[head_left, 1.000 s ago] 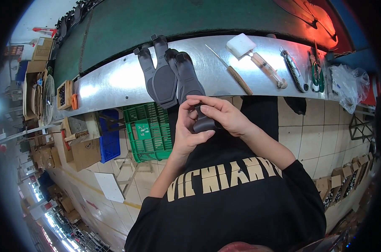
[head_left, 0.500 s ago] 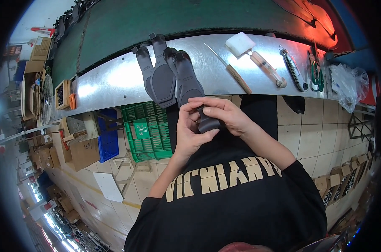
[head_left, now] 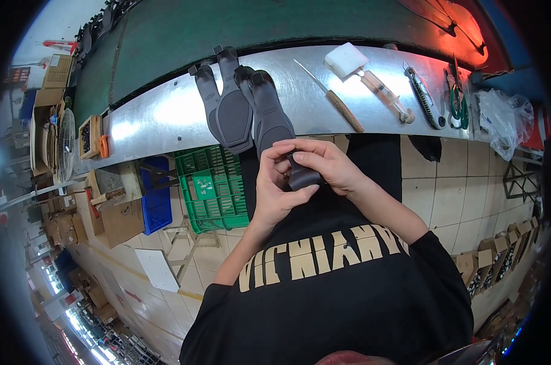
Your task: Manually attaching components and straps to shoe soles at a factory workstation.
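Both hands hold a dark grey shoe sole just in front of the bench edge, over my lap. My left hand wraps it from the left, with the thumb along its near end. From the right, my right hand closes over its top, thumb and fingers pressed to it. The fingers hide much of the piece. Beyond them, several similar dark soles with heels lie overlapping on the metal bench, their heel ends pointing away from me.
Right of the soles lie a wooden-handled awl, a syringe by a white block, a utility knife and green-handled scissors. A green conveyor belt runs behind. A green crate stands below, left.
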{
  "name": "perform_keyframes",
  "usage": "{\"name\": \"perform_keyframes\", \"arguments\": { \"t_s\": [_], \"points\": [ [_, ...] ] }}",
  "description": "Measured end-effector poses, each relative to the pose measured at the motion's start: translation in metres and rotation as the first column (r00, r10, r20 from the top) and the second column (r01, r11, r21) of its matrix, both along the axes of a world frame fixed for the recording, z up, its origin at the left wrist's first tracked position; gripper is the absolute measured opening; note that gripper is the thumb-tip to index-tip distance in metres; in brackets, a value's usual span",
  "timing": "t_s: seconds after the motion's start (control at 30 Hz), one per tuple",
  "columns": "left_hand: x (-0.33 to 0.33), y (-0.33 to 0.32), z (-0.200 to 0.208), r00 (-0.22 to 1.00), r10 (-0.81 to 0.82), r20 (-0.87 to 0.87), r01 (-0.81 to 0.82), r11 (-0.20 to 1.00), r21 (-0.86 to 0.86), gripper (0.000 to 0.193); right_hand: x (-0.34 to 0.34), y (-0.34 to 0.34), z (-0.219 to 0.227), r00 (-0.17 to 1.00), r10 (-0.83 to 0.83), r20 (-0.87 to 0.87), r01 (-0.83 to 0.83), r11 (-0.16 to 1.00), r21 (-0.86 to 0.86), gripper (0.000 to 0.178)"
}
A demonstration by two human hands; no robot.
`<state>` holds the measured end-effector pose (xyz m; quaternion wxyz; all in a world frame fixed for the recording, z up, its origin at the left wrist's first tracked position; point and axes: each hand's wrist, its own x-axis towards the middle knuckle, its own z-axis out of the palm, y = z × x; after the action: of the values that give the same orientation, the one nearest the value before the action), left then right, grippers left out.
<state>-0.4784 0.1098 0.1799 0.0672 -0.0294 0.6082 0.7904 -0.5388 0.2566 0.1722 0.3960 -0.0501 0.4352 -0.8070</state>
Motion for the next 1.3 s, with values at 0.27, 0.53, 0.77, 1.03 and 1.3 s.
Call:
{"name": "perform_keyframes", "arguments": {
  "t_s": [0.27,0.53,0.77,1.03,1.3],
  "points": [
    [0.004,0.008,0.001,1.000,0.017,-0.026,-0.019,0.996,-0.086,0.067,0.000,-0.001,0.002,1.000,-0.011,0.009,0.011,1.000,0.005,0.032],
    [-0.002,-0.006,-0.007,0.998,-0.030,0.054,0.019,0.981,0.192,0.071,-0.007,0.009,-0.002,0.986,0.037,0.160,-0.027,0.998,-0.064,0.034],
    [-0.003,-0.013,-0.015,0.974,-0.153,0.166,0.056,0.875,0.480,0.079,-0.004,0.013,-0.007,0.996,0.061,0.063,-0.059,0.998,-0.038,0.038],
    [-0.002,-0.014,-0.010,0.968,-0.125,0.217,0.001,0.868,0.496,0.083,0.005,0.003,-0.005,0.987,-0.013,0.159,-0.005,0.994,0.111,0.033],
    [-0.002,-0.016,-0.015,0.971,-0.140,0.195,0.030,0.877,0.480,0.083,0.006,0.003,-0.008,0.988,-0.009,0.157,-0.012,0.992,0.128,0.034]
  ]
}}
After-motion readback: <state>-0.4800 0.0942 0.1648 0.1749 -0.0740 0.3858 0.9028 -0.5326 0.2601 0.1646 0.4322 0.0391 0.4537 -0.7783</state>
